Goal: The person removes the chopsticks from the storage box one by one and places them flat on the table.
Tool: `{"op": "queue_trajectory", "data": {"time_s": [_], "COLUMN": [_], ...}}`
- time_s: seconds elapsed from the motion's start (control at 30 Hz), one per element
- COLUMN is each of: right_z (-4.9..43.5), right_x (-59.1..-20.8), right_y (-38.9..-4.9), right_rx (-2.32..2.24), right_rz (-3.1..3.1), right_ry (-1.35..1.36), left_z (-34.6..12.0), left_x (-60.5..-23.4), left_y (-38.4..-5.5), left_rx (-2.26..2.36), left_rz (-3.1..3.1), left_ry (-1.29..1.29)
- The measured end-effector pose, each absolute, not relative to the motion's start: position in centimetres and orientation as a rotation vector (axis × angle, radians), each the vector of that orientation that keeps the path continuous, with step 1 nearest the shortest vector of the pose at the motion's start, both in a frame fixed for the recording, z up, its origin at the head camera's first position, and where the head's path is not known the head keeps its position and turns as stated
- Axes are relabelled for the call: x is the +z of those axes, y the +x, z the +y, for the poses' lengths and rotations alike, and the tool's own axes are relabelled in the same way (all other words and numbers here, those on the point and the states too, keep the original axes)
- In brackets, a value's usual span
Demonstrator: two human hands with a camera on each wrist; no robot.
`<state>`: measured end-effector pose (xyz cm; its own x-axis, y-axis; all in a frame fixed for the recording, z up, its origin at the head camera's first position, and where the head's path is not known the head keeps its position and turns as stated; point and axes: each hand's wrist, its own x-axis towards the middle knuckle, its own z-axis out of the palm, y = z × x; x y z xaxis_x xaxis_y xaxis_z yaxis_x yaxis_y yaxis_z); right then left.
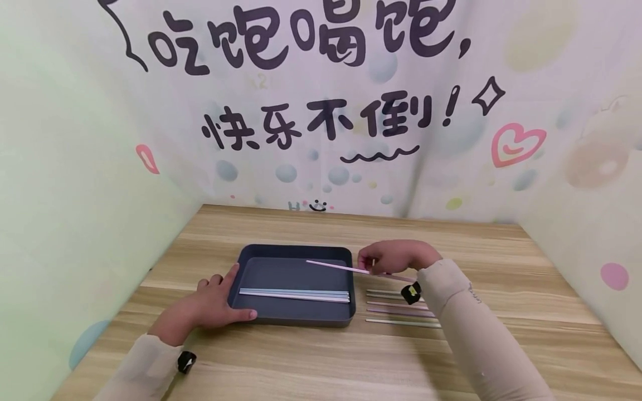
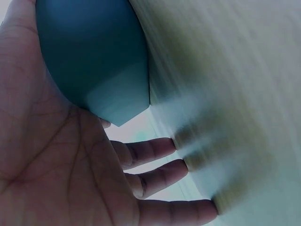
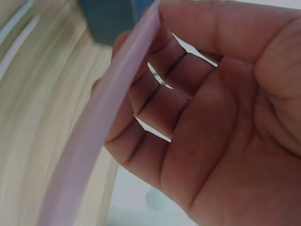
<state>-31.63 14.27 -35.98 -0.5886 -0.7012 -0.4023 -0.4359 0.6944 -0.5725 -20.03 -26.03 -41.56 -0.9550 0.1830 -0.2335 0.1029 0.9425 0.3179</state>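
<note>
A dark grey rectangular tray [image 1: 286, 272] sits on the wooden table. Inside it, towards the front, several pale blue and white chopsticks [image 1: 296, 295] lie side by side. My left hand [image 1: 218, 303] rests against the tray's left end, thumb along the front wall and fingers spread straight; in the left wrist view the tray [image 2: 99, 61] stands against the palm. Between thumb and fingertips my right hand [image 1: 393, 256] pinches a pink chopstick [image 1: 331, 266] near its middle, the left end reaching over the tray. In the right wrist view this chopstick [image 3: 94, 127] slants past the curled fingers.
Right of the tray, several pastel chopsticks [image 1: 396, 312] lie apart on the table [image 1: 381, 362], partly hidden under the right wrist. A printed cloth backdrop [image 1: 311, 167] rises behind the table, and pale walls stand at both sides.
</note>
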Motion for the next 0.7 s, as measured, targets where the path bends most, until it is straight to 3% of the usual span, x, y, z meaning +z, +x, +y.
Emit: {"op": "queue_trajectory", "data": {"time_s": [0.7], "right_z": [22.8], "right_x": [-37.3], "right_y": [-31.1], "right_rx": [-0.57], "right_rz": [2.288], "right_ry": [-0.753], "left_z": [-25.8], "left_x": [-41.2], "left_y": [-20.0], "left_rx": [0.449], "left_rz": [2.832], "left_ry": [0.211]}}
